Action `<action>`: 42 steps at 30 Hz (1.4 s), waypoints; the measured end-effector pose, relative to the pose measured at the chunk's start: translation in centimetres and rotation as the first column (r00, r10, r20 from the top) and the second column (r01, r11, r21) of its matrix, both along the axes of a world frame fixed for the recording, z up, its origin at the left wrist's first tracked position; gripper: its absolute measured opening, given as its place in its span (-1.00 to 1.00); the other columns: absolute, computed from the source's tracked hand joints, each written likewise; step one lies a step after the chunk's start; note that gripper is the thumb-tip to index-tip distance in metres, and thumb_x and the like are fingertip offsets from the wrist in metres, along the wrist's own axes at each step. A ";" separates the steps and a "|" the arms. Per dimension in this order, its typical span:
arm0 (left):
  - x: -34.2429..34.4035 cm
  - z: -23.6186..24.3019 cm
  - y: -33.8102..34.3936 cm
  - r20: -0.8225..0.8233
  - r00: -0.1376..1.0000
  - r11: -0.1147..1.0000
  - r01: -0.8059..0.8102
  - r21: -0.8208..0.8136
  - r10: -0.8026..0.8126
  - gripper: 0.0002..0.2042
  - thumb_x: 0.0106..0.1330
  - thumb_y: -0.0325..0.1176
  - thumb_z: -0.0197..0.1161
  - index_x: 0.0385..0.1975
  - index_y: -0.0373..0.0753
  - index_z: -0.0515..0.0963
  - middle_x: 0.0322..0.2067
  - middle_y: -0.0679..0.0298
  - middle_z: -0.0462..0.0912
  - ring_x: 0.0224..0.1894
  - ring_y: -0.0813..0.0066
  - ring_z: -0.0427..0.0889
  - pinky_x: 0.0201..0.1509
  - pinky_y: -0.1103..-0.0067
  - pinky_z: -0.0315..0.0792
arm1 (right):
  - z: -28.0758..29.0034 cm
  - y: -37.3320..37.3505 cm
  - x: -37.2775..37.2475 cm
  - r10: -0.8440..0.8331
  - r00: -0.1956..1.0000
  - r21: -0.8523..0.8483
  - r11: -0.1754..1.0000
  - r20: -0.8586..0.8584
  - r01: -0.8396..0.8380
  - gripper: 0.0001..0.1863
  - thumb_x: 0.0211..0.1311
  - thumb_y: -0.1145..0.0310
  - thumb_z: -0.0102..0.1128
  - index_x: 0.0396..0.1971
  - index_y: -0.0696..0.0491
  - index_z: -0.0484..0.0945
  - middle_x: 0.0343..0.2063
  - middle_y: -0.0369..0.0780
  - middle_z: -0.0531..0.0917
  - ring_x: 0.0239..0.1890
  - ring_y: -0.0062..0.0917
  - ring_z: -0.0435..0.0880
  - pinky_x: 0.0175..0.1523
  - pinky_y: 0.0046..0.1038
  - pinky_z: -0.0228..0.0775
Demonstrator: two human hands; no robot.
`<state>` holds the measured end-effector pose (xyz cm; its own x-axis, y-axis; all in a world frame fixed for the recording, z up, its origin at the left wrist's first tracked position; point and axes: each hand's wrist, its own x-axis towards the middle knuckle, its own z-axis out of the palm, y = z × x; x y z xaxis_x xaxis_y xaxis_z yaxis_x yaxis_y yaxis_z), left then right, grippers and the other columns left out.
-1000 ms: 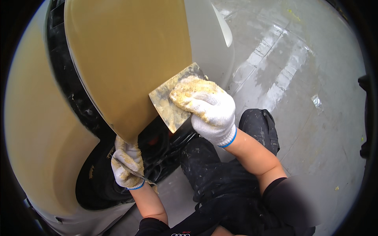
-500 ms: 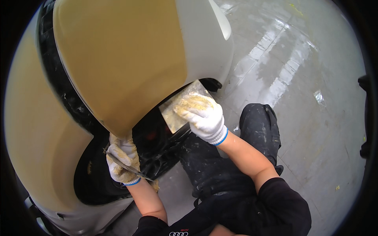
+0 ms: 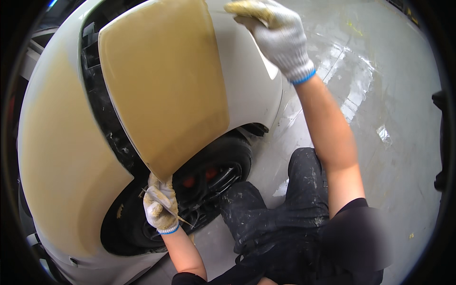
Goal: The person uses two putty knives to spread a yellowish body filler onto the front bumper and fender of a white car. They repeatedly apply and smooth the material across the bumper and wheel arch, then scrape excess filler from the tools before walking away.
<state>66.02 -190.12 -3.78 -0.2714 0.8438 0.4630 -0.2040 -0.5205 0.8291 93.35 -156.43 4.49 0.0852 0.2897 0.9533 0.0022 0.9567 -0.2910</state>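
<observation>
My right hand [image 3: 280,35], in a white knit glove smeared with yellow filler, is raised at the top of the view over the grey part of a car body panel [image 3: 166,85]. Its fingers are closed on a flat putty spreader [image 3: 219,11], seen nearly edge-on and hard to make out. Yellow-tan filler covers most of this panel. At the panel's lower corner is my gloved left hand [image 3: 161,206], gripping a thin flat plate [image 3: 183,219] edge-on, its surface mostly hidden. The left fingertips lie close to the panel's edge; I cannot tell whether they touch it.
A dark gap [image 3: 111,114] separates the panel from a second filler-coated body section [image 3: 61,137] on the left. Beneath the panel is a black tyre and wheel [image 3: 240,154]. My knees [image 3: 304,185] are close to the wheel. Grey floor [image 3: 399,166] stretches to the right.
My right hand has gone up and away from the panel's lower edge beside the wheel to the top of the view. My left hand stays at the panel corner; the view has shifted.
</observation>
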 end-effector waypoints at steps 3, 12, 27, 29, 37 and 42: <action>-0.1 0.0 -0.1 0.002 1.000 1.000 0.004 -0.005 -0.004 -0.73 0.22 -0.32 0.48 -0.62 -0.30 0.58 0.51 -0.28 0.26 0.64 -0.10 0.12 0.73 0.04 -0.14 | 4.1 1.5 -0.3 0.196 0.980 -0.014 0.981 0.044 -0.196 -0.75 0.22 0.70 0.36 -0.13 0.15 0.82 -0.23 -0.18 0.82 -0.15 -0.51 0.79 0.00 -0.50 0.62; -0.1 -0.4 -0.5 0.004 1.000 0.999 -0.031 -0.010 0.031 -0.71 0.19 -0.28 0.54 -0.63 -0.28 0.60 0.49 -0.23 0.32 0.62 -0.09 0.16 0.72 0.05 -0.10 | 6.6 2.1 -1.7 0.403 0.910 -0.173 0.907 0.092 -0.384 -0.51 0.11 0.83 -0.02 -0.09 0.19 0.81 -0.14 -0.11 0.86 -0.06 -0.51 0.81 0.17 -0.51 0.63; -1.0 -1.0 -0.8 -0.037 0.998 0.999 -0.047 0.001 0.047 -0.70 0.20 -0.23 0.57 -0.65 -0.19 0.62 0.47 -0.15 0.38 0.60 -0.08 0.20 0.70 0.03 -0.03 | -1.9 -3.1 -2.6 0.047 0.996 -0.011 0.999 0.073 -0.047 -0.63 0.12 0.74 0.23 -0.16 0.09 0.85 -0.23 -0.17 0.86 -0.16 -0.38 0.86 0.05 -0.42 0.67; -1.0 -1.0 -0.7 -0.038 0.999 0.999 -0.031 0.009 0.031 -0.70 0.20 -0.24 0.57 -0.66 -0.20 0.61 0.47 -0.14 0.37 0.61 -0.07 0.19 0.70 0.03 -0.04 | -3.0 -3.9 -2.4 0.037 0.991 -0.022 0.999 0.126 -0.035 -0.58 0.10 0.77 0.19 -0.11 0.10 0.85 -0.18 -0.12 0.87 -0.10 -0.34 0.87 0.15 -0.36 0.66; -0.9 -0.7 -0.5 -0.058 0.998 1.000 -0.011 0.021 0.012 -0.67 0.24 -0.23 0.55 -0.67 -0.21 0.59 0.50 -0.14 0.34 0.63 -0.08 0.14 0.73 0.06 -0.09 | -7.0 -7.6 -3.8 0.003 1.000 -0.028 1.000 0.030 -0.002 -0.58 0.01 0.73 0.15 -0.20 0.06 0.85 -0.24 -0.15 0.86 -0.13 -0.20 0.84 0.05 -0.31 0.68; -1.2 -1.1 -0.8 -0.031 0.999 1.000 -0.013 0.005 0.013 -0.62 0.25 -0.18 0.55 -0.69 -0.22 0.59 0.51 -0.14 0.33 0.64 -0.09 0.11 0.73 0.06 -0.13 | -9.3 -9.9 -4.1 -0.001 0.998 -0.081 0.997 0.056 0.006 -0.53 -0.09 0.73 0.16 -0.20 0.01 0.84 -0.20 -0.19 0.86 -0.12 -0.21 0.84 0.05 -0.28 0.68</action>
<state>64.82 -190.95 -4.83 -0.2674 0.8382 0.4753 -0.1715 -0.5268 0.8325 89.30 -166.37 -4.80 0.0334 0.3664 0.9299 0.0237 0.9298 -0.3672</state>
